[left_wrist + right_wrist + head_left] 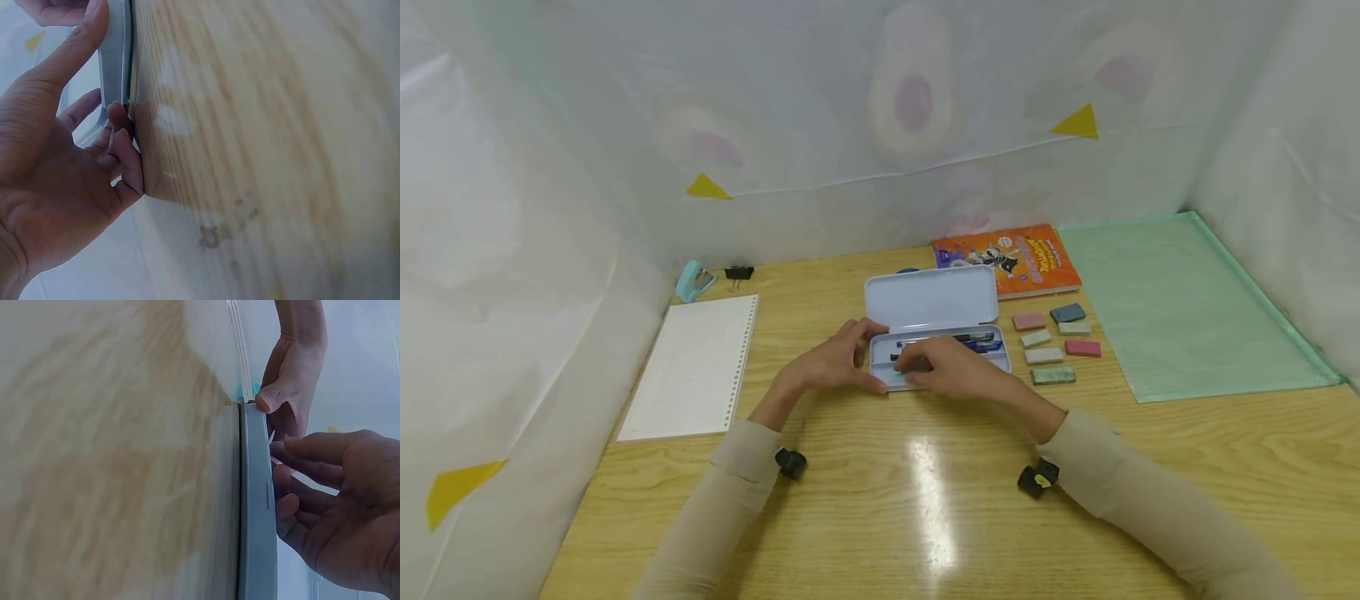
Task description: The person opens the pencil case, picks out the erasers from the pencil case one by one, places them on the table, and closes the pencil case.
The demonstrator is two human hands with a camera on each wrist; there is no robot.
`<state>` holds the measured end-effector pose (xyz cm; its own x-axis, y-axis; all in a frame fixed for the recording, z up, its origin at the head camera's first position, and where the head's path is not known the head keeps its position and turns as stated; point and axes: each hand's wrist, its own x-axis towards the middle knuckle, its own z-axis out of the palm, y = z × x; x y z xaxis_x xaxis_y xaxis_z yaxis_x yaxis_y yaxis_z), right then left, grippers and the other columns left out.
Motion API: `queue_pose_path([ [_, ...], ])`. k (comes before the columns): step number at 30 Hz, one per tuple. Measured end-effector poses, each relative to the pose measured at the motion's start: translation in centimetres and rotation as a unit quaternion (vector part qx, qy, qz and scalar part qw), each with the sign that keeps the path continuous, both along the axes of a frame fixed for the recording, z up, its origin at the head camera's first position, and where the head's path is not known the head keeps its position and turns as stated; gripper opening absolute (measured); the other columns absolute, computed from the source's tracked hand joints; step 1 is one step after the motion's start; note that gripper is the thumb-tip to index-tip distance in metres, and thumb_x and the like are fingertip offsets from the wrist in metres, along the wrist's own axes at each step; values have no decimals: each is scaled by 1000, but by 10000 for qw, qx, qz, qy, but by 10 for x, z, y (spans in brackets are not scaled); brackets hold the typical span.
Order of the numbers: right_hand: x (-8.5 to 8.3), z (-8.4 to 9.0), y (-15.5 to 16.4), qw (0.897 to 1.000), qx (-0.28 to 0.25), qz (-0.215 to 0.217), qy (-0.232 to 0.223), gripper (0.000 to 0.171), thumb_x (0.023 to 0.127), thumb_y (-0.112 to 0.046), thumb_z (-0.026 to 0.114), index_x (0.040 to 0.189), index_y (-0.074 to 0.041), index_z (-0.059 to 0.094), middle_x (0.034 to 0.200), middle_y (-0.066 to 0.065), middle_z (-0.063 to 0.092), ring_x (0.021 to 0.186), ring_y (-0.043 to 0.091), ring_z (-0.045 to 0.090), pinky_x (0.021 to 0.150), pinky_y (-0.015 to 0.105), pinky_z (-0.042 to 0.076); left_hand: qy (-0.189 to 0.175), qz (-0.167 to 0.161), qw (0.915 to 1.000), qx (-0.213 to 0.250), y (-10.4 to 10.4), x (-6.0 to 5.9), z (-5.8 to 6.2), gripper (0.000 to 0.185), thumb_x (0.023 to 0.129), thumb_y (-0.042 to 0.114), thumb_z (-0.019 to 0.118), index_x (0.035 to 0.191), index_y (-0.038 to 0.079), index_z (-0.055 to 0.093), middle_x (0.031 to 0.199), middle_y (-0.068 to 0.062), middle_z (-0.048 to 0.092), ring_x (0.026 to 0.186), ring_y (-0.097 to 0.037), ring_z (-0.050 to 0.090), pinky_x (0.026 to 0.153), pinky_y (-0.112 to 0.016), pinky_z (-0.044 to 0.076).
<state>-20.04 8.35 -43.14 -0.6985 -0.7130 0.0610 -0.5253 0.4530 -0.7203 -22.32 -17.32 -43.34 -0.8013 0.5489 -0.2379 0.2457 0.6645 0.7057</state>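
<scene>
A pale blue pencil case (886, 377) lies on the table with its lid (931, 297) raised at the back. Several dark and blue pens (981, 343) lie inside it. My left hand (835, 360) grips the left end of the case, thumb at the front corner and fingers behind; the left wrist view shows the thumb along its wall (114, 56). My right hand (958, 368) reaches over the tray, its fingers bent down into it. In the right wrist view its thumb and forefinger pinch a thin whitish piece (271, 437), mostly hidden; I cannot tell what kind.
Several erasers (1045, 356) in pink, white, green and blue lie right of the case. Behind stands an orange book (1037, 258), beside a green translucent mat (1210, 317). On the left are white punched paper (692, 367), a light blue stapler (692, 282) and a black binder clip (739, 272).
</scene>
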Motion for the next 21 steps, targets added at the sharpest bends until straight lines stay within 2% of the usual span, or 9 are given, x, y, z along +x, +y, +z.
queue_pose_path([
  [10,4,1,-11,9993,-106,-288,197,17,96,0,70,111,-2,76,108,6,76,109,25,69,99,43,52,-37,7,10000,-27,0,-1,0,91,79,39,93,152,24,41,131,-6,43,97,-21,47,82,-33,43],
  [18,6,2,-15,9970,246,-380,620,18,91,2,72,106,-7,80,106,6,76,107,26,69,100,45,51,10,-10,10000,-51,0,0,1,91,79,38,93,153,23,41,131,-8,42,96,-21,47,82,-34,42],
  [21,7,3,-16,9965,382,-433,608,20,92,1,73,108,-9,80,108,4,76,110,26,69,101,45,51,-8,9,10000,-71,0,0,1,91,79,38,93,153,23,41,131,-8,42,96,-21,47,82,-34,42],
])
